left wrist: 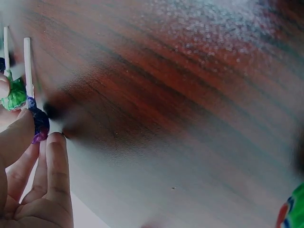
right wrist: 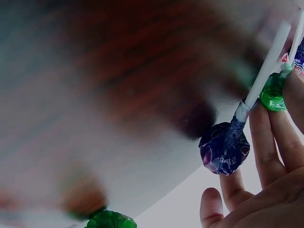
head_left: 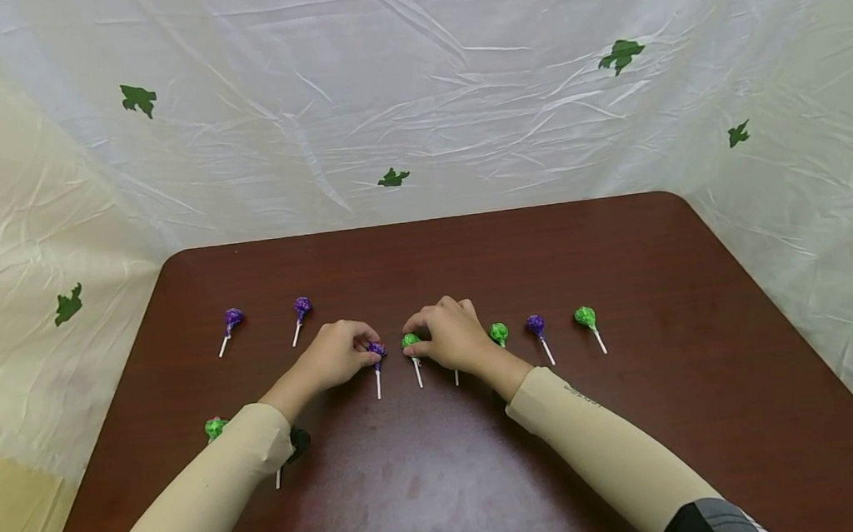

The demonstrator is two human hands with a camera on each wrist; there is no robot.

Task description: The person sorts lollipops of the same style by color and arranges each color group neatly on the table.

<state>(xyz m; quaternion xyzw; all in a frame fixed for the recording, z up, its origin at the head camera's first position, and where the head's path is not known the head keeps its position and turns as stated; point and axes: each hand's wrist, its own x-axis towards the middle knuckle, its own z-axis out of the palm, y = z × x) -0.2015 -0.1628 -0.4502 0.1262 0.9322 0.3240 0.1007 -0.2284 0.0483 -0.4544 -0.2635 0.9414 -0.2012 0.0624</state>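
Near the middle of the table, my left hand (head_left: 334,355) pinches the wrapped head of a purple lollipop (head_left: 377,350) between thumb and fingers. Its white stick points toward me, and the left wrist view shows the same purple lollipop (left wrist: 40,124) at the fingertips. Just to the right, my right hand (head_left: 456,336) holds a green lollipop (head_left: 410,341) by its head, stick also toward me. Another purple lollipop (right wrist: 224,149) lies beside the right hand's outer fingers; in the head view the hand hides its head, and only the stick shows.
Right of the hands lie a green lollipop (head_left: 499,333), a purple one (head_left: 536,325) and another green one (head_left: 585,317). Two purple lollipops (head_left: 303,306) lie at the back left. A green lollipop (head_left: 215,428) is partly behind the left sleeve. White sheeting (head_left: 271,103) surrounds the brown table (head_left: 430,499).
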